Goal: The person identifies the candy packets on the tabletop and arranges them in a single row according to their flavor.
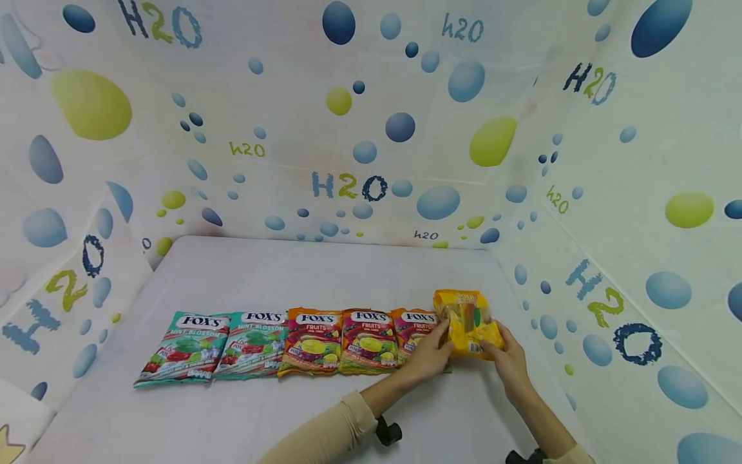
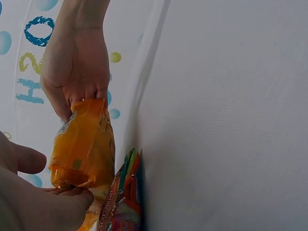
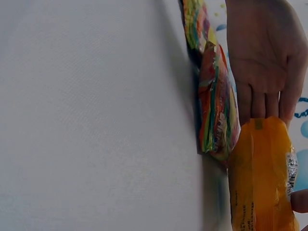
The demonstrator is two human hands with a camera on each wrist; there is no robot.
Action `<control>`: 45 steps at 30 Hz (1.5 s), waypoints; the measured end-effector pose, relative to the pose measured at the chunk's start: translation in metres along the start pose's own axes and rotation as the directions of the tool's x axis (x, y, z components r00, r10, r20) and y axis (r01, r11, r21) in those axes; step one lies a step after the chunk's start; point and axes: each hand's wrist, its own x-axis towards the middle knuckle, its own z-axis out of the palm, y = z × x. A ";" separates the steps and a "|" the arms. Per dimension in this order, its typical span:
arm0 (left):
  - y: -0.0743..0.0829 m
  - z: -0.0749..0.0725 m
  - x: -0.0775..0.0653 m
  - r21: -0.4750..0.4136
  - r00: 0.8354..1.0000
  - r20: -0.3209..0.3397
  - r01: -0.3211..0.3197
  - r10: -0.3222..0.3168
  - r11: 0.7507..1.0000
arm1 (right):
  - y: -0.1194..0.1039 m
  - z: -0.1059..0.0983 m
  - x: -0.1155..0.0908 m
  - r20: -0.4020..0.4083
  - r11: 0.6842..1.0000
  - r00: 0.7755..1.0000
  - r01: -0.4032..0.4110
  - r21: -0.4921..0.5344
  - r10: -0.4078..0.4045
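A yellow candy bag (image 1: 464, 316) is held between both hands at the right end of a row of bags. My left hand (image 1: 428, 356) has its fingers at the bag's left edge, in front of a red-orange fruits candy bag (image 1: 413, 322) that it partly covers. On the other side, my right hand (image 1: 513, 364) grips the lower right end. From the left wrist view, the left fingers (image 2: 72, 195) lie against the near end of the yellow bag, while the right hand (image 2: 79, 62) holds its far end. The right wrist view shows the bag's plain orange-yellow back (image 3: 262, 168).
To the left lie two more FOX'S fruits bags (image 1: 369, 341) and two teal mint blossom bags (image 1: 188, 348), side by side on the white table (image 1: 290, 270). Walls printed with bubbles and H2O lettering (image 1: 348, 187) enclose the back and sides.
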 end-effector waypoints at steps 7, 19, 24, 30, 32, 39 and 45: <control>-0.005 0.003 0.001 0.000 1.000 0.022 0.000 0.000 1.000 | 0.007 -0.001 -0.001 -0.008 1.000 1.000 -0.009 0.006 0.009; -0.008 0.007 -0.002 -0.012 0.998 0.049 -0.029 0.029 1.000 | 0.015 -0.003 -0.007 -0.028 1.000 0.999 -0.031 -0.001 0.031; -0.007 0.007 -0.004 -0.048 0.998 0.055 -0.032 0.034 0.998 | 0.017 -0.003 -0.007 -0.014 1.000 1.000 -0.027 -0.001 0.027; -0.004 0.005 -0.007 -0.050 0.997 0.062 -0.046 0.049 0.998 | 0.017 -0.003 -0.004 -0.005 1.000 1.000 -0.017 -0.019 0.017; -0.004 0.004 -0.007 -0.047 0.997 0.065 -0.047 0.050 0.998 | 0.018 -0.002 -0.003 -0.010 0.999 1.000 -0.023 -0.023 0.023; -0.006 -0.001 -0.008 -0.037 0.996 0.078 -0.029 0.032 0.999 | 0.017 -0.002 -0.002 -0.036 0.997 0.997 -0.069 -0.028 0.068; -0.007 -0.006 -0.011 -0.019 0.998 0.068 -0.006 0.008 1.000 | 0.013 -0.004 0.003 -0.051 0.995 0.996 -0.082 -0.050 0.079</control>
